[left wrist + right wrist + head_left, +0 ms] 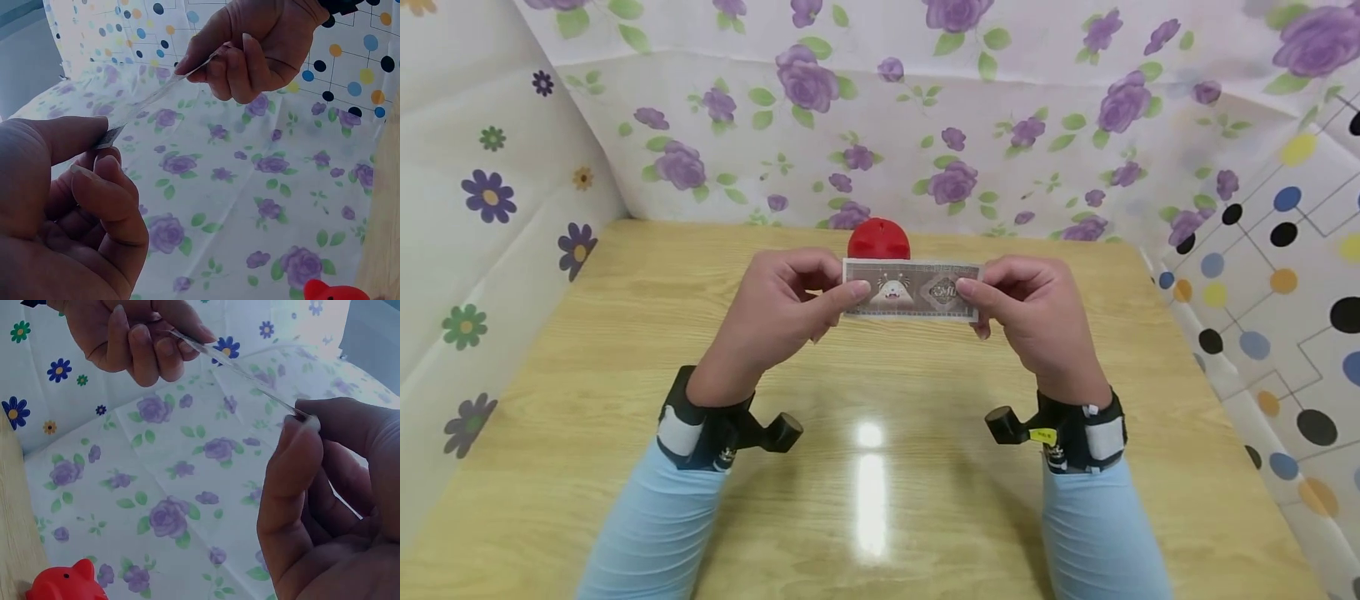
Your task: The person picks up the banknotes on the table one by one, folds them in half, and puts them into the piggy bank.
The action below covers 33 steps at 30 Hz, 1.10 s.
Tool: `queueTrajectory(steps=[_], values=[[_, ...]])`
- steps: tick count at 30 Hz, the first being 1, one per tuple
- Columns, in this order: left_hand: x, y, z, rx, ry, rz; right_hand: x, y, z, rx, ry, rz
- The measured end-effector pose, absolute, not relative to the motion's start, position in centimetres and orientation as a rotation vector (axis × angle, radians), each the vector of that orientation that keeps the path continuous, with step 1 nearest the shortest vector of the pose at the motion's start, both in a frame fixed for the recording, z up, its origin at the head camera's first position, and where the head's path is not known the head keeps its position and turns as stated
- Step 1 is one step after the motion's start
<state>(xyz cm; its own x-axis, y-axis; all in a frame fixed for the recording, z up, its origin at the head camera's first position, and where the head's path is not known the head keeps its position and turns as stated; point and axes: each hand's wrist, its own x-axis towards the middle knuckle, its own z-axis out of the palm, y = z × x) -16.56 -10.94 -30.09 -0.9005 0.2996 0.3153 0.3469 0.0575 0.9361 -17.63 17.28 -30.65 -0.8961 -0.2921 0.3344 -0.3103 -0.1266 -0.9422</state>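
A small rectangular paper note (913,292), grey-brown with a pale border, a cartoon face and a diamond emblem, is stretched level between both hands above the table. My left hand (778,312) pinches its left end between thumb and fingers. The right end is pinched likewise by my right hand (1041,321). Seen nearly edge-on in the left wrist view, the note (147,100) looks like a thin strip. Just behind it stands a red piggy bank (878,239), its lower part hidden by the note; an ear and eye of the piggy bank (67,582) show in the right wrist view.
The wooden table (925,500) reflects a bright light near its middle. A flowered cloth (910,142) hangs behind the back edge. Patterned sheets line the left side (445,275) and right side (1285,333).
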Motion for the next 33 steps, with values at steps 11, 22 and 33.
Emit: queueTrajectory(steps=[11, 22, 33], values=[[-16.9, -10.6, -30.5, -0.71, -2.268, -2.021, -17.3, 17.7, -30.5, 0.691, -2.059, 2.305], [-16.6, -10.1, -30.4, -0.573, -2.177, -2.295, -17.4, 17.7, -30.5, 0.632, -1.895, 2.583], [-16.3, -9.7, -30.3, -0.7, -1.925, -2.357, -17.1, 17.1, -30.6, 0.673, -1.854, 2.469]])
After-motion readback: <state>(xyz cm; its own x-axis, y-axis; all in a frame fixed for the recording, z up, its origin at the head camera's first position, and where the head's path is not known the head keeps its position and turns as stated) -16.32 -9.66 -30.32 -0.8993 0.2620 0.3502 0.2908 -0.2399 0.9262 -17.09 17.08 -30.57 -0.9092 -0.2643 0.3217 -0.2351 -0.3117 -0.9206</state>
